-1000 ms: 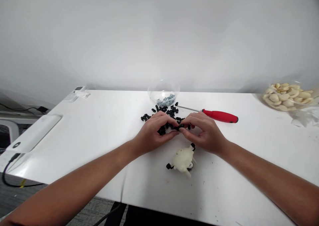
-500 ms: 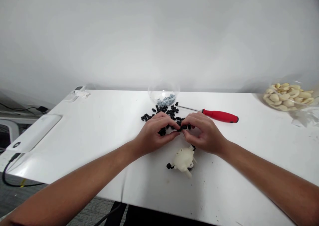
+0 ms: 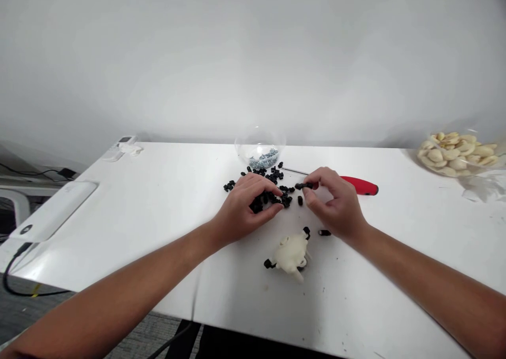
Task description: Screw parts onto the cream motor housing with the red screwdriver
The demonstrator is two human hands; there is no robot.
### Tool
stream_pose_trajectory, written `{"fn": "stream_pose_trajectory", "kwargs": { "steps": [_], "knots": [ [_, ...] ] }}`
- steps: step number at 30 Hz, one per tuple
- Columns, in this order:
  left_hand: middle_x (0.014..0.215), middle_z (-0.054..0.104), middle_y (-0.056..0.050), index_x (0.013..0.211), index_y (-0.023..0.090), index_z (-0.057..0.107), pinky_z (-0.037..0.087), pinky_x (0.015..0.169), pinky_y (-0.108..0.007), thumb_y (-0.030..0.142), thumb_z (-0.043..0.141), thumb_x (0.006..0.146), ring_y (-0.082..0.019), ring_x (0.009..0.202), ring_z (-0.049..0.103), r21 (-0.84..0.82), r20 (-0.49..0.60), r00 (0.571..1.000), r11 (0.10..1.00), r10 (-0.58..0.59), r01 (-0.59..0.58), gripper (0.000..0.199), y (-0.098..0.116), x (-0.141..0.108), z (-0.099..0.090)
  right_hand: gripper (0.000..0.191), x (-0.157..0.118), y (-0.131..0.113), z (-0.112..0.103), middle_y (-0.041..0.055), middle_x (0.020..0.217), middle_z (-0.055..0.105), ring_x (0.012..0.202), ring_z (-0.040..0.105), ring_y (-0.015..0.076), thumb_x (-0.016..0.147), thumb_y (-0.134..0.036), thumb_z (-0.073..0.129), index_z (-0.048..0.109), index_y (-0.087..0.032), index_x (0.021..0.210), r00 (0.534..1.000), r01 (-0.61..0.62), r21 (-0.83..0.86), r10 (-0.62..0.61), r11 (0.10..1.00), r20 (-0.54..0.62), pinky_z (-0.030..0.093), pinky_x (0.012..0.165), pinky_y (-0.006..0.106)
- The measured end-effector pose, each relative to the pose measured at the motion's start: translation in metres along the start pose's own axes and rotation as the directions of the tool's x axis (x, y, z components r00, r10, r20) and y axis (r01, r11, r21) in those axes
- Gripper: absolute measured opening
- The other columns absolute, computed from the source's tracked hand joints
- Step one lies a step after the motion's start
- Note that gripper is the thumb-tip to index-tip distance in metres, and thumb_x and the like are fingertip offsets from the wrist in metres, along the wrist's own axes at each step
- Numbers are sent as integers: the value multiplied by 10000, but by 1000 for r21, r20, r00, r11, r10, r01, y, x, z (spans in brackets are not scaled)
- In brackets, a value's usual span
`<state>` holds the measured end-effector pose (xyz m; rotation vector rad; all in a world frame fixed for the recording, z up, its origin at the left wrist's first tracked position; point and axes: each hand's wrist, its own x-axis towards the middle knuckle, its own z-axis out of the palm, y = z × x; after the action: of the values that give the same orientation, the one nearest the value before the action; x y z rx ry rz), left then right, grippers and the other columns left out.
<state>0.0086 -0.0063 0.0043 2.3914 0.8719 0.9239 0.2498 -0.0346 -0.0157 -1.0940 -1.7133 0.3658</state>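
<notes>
Right hand [image 3: 335, 203] now sits farther from left hand [image 3: 247, 203], pinching a small black part [image 3: 303, 186] right of the frame's centre and hiding the middle of the red-handled screwdriver [image 3: 359, 185]. Left hand partly covers black pieces [image 3: 273, 176]; its grip I cannot tell.

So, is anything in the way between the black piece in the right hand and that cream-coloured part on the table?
Only a small loose black bit on the table, just below the held black piece in the picture. A dark cylinder lies off to the right. Nothing else visible stands before the cream-coloured part.
</notes>
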Motion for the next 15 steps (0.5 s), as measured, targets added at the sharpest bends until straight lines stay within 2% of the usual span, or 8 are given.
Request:
{"fn": "stream_pose_trajectory", "kwargs": {
  "steps": [2, 4, 10, 15],
  "knots": [
    [1084, 764, -56, 1097, 259, 709, 500, 1023, -447, 265, 715, 981, -252, 1086, 678, 37, 18, 999, 999, -31, 31, 116, -1, 0, 0, 118, 1, 3, -1, 20, 824, 640, 774, 574, 228, 909, -151, 636, 612, -263, 877, 993, -96, 2, 96, 995, -64, 471, 706, 404],
    [1110, 754, -54, 1111, 263, 698, 484, 1033, -450, 268, 697, 987, -259, 1117, 669, 71, 40, 998, 996, -55, 52, 124, -2, 0, 0, 114, 3, 6, -2, 27, 844, 640, 794, 568, 236, 928, -164, 642, 622, -265, 879, 989, -124, -7, 123, 992, -76, 473, 714, 411],
    [1234, 711, -63, 1217, 262, 626, 435, 1066, -466, 239, 719, 914, -289, 1199, 625, 138, 55, 995, 987, -88, 80, 318, -1, -2, 0, 88, 4, 6, 1, 58, 948, 688, 953, 623, 279, 956, -199, 724, 665, -264, 967, 998, 53, -37, -52, 998, 37, 498, 872, 486],
    [1246, 700, -72, 1259, 246, 598, 435, 1050, -495, 215, 708, 886, -310, 1200, 599, 200, 29, 986, 968, -163, 154, 390, -4, -3, 0, 111, 4, 5, 2, 63, 963, 682, 976, 627, 287, 940, -184, 738, 670, -265, 973, 996, 70, -33, -68, 997, 66, 505, 859, 484]
  ]
}}
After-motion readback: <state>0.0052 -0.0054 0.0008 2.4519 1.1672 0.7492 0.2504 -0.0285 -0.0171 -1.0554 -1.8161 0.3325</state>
